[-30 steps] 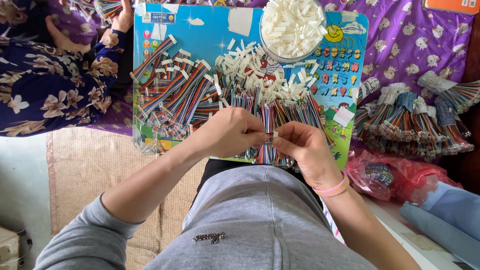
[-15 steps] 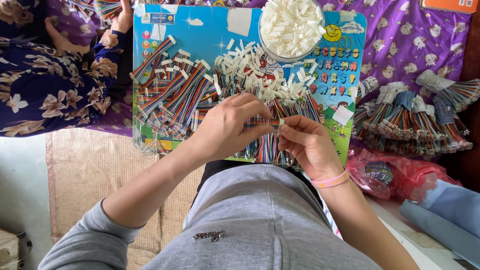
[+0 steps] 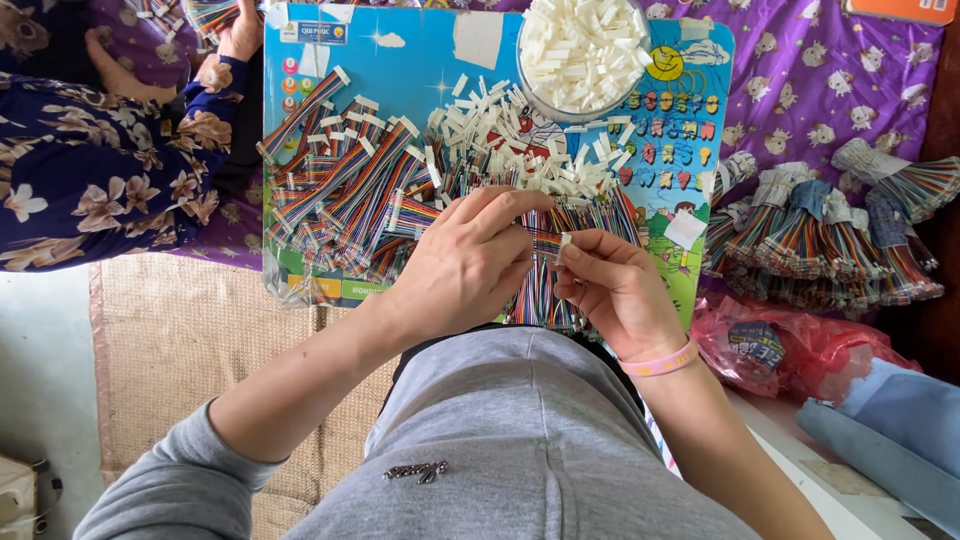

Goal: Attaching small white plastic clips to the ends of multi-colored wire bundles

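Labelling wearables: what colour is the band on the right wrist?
Pink wristband, clearest in the head view.

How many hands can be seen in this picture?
3. The left hand and right hand meet over the rainbow wires, the right pinching a small white connector. Another person's hand is at top left, partly cut off.

Blue picture board [image 3: 420,60] on purple printed cloth [image 3: 800,90], loaded with rainbow ribbon cables [image 3: 340,190], bowl of white connectors [image 3: 585,50].
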